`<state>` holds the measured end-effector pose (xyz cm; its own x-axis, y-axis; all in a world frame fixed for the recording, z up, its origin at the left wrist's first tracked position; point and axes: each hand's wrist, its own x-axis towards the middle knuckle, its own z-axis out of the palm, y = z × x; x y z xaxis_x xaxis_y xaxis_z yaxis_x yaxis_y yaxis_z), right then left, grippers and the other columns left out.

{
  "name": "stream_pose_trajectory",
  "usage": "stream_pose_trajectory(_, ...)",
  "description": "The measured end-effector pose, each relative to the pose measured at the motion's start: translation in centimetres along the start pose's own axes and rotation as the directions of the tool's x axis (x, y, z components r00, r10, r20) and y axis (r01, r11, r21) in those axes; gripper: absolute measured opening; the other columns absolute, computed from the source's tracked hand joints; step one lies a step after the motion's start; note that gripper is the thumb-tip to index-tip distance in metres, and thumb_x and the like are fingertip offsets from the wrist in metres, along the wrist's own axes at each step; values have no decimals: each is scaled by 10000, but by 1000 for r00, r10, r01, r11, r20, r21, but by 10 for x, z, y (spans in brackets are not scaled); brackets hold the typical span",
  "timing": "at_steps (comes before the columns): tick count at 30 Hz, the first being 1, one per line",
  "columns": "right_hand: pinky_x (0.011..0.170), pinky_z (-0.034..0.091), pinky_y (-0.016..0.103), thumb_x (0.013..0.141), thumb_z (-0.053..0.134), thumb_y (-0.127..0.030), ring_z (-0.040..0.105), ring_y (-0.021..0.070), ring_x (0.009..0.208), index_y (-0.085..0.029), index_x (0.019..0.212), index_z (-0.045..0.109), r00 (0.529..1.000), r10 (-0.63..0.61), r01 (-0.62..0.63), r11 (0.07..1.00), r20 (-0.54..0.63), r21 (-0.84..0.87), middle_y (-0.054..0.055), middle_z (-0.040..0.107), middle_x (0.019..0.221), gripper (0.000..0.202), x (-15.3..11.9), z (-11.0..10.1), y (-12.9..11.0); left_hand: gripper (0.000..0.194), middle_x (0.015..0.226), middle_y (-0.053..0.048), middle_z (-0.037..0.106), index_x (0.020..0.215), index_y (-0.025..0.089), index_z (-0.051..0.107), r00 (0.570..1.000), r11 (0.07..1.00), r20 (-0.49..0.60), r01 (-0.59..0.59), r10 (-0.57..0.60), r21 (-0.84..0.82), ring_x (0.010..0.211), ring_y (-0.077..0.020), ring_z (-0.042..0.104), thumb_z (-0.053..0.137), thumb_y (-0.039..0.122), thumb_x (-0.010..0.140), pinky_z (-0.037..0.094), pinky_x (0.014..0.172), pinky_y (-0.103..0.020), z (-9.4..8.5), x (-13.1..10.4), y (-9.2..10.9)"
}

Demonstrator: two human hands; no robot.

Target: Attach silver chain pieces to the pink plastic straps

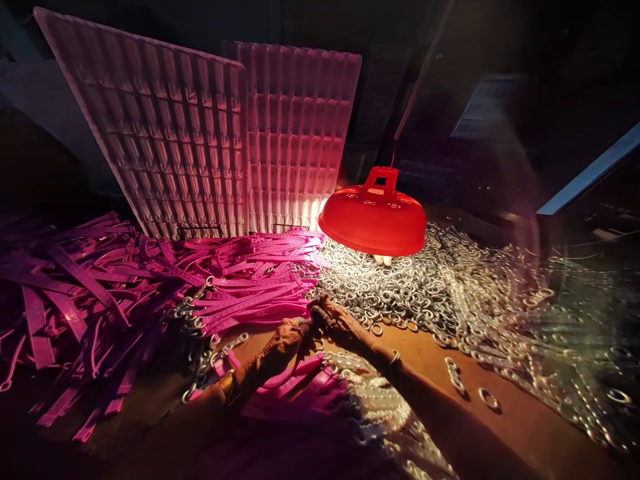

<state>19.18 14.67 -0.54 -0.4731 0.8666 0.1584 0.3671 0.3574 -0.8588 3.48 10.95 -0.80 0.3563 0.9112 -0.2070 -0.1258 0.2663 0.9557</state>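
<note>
Where light from the red lamp (373, 217) spills over the counter (425, 350), the left hand (290, 335) and the right hand (333, 317) meet just in front of the heaps, their fingers bent inward and touching or nearly so; shadow covers the fingertips, so I cannot tell whether either set is clamped on something or merely drawn together; a pink strap seems to run down from beneath the left hand, though its upper end is hidden. Straight ahead of the left hand lies a bundle of pink straps (255, 297), roughly side by side; a larger, tangled strap heap (65, 280) spreads to the left into the dark; more straps (313, 387) lie below the hands, beside a pile of pale strips (393, 393). Just beyond the right hand begins the ring heap (400, 287), metal, bright under the lamp and running off to the right among further pale lengths; a short row of joined rings (454, 375) and a loose ring (489, 399) lie apart on the counter, to the right of the right forearm. Two ribbed panels (170, 147) stand behind the straps, one partly overlapping the other; the lamp hangs on a cord (417, 87), its bulb (383, 260) showing under the rim; a bangle (395, 358) circles the right wrist.
</note>
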Motion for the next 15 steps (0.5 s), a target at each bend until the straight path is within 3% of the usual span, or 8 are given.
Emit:
stream_pose_trajectory(3, 464, 304, 192, 852, 480, -367, 389, 75, 501, -180, 907, 526, 990, -13, 21, 998, 137, -62, -35, 485, 618, 200, -18, -8, -21, 270, 416, 78, 312, 529, 186, 409, 995, 995, -11, 101, -100, 4, 377, -45, 192, 578, 350, 661, 129, 388, -221, 1, -5, 18)
stream_pose_trajectory(5, 404, 250, 181, 862, 473, -376, 343, 58, 415, -198, 985, 516, 980, 28, -16, 998, 198, -59, -54, 479, 568, 221, -38, -7, -33, 279, 425, 87, 294, 537, 175, 428, 986, 986, 36, 162, -163, 40, 382, -43, 187, 597, 350, 674, 110, 382, -222, 1, -15, 30)
stream_pose_trajectory(8, 396, 244, 192, 836, 524, -393, 356, 65, 406, -211, 980, 535, 988, 41, -28, 996, 151, -85, -23, 540, 591, 232, -76, 1, -46, 292, 421, 75, 332, 570, 141, 546, 957, 963, 147, 229, -250, 144, 385, -47, 233, 610, 397, 696, 122, 385, -230, 4, -36, 37)
stream_pose_trajectory(11, 437, 290, 222, 769, 610, -387, 448, 121, 505, -212, 912, 582, 997, 41, -34, 993, 60, -110, 37, 576, 644, 227, -113, 12, -51, 365, 426, 63, 351, 580, 105, 606, 922, 938, 205, 294, -328, 182, 410, -44, 247, 635, 453, 689, 146, 415, -231, 12, -56, 26)
stream_pose_trajectory(15, 467, 334, 248, 828, 521, -411, 469, 152, 540, -222, 889, 601, 976, 194, -194, 981, 102, -10, 53, 569, 646, 214, -147, 21, -54, 427, 529, 2, 492, 606, 93, 614, 907, 946, 280, 325, -315, 13, 511, -81, 419, 659, 510, 683, 296, 498, -228, 26, -84, 1)
